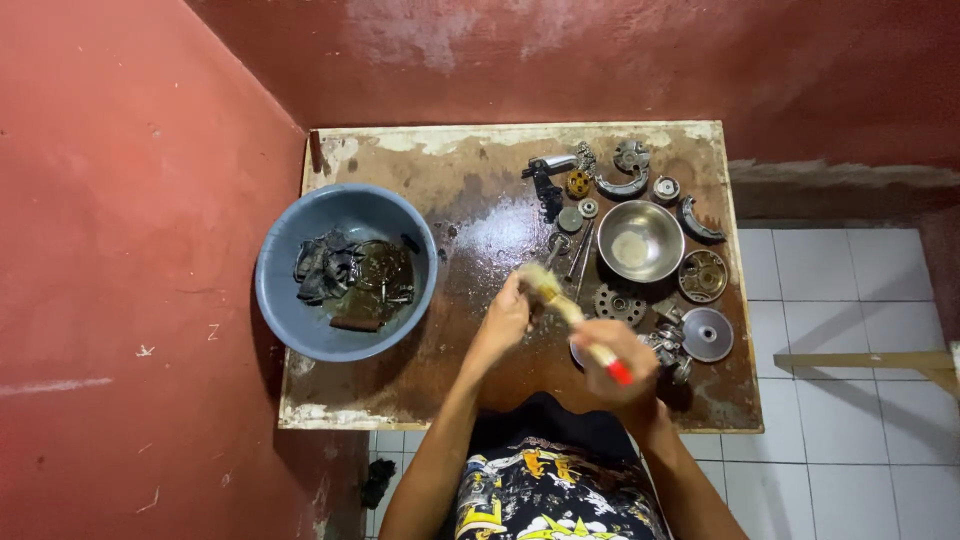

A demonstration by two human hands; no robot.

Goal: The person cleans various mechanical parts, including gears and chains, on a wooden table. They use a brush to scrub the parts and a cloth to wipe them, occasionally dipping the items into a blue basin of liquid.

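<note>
The right hand (618, 362) grips a paintbrush with a pale wooden handle, red tip and light bristles (572, 312); its fingers are closed around the near end of the handle. The brush slants from the red tip at the near right up to the bristles at the far left, where they meet the left hand (503, 318). The left-hand fingers are curled together, apparently pinching a small dark part against the bristles; the part itself is too hidden to identify.

Both hands work above a worn, wet brown wooden board (470, 390) set into the corner of red-painted walls (120, 250). On the left of the board stands a round blue-grey plastic basin (280, 300) holding dark liquid and soaking metal pieces. On the right stands a round polished steel bowl (640, 240), ringed by grey metal mechanical parts: a toothed disc (618, 303), a flat round plate (708, 334) and curved shoe-shaped pieces (622, 187).

Hazards from this position:
- The board surface looks oily. A small part held only at the fingertips is likely to slip and drop among the loose parts.
- Stiff brush strokes may flick dirty liquid toward the cleaned parts on the right.
- The right forearm passes close over the near parts; a wide sweep could knock them off the board onto the white tiled floor (850, 460).
</note>
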